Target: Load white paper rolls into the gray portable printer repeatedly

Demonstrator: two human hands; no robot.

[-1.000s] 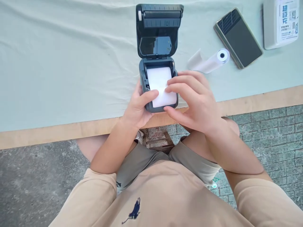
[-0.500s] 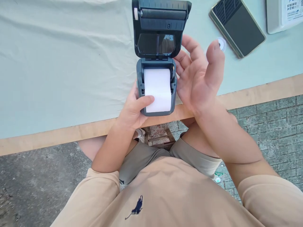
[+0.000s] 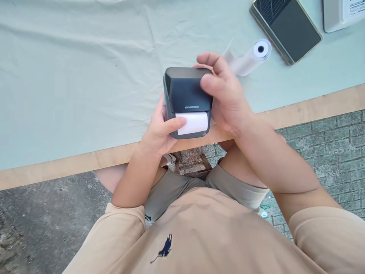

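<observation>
In my left hand (image 3: pixel 159 131) I hold a dark label printer (image 3: pixel 186 91) marked NIIMBOT, with its lid down. A white paper strip (image 3: pixel 196 122) comes out below the lid, and my left thumb presses on it. At the printer's right side is my right hand (image 3: pixel 228 93), slightly blurred. Its thumb lies over the lid's right part, while its bent fingers stand apart beyond the far edge. Just past that hand, a partly unrolled white paper roll (image 3: pixel 251 61) lies on the cloth.
A dark-screened phone (image 3: pixel 291 28) lies at the upper right of the table. Beside it is the corner of a white box-like object with a label (image 3: pixel 339 17). Creased pale cloth (image 3: pixel 71 83) covers the table up to its wooden front edge (image 3: pixel 85 163).
The printer's lid has swung down over the paper compartment. My right hand has moved left onto the lid, bringing the paper roll into view. My left hand keeps its hold.
</observation>
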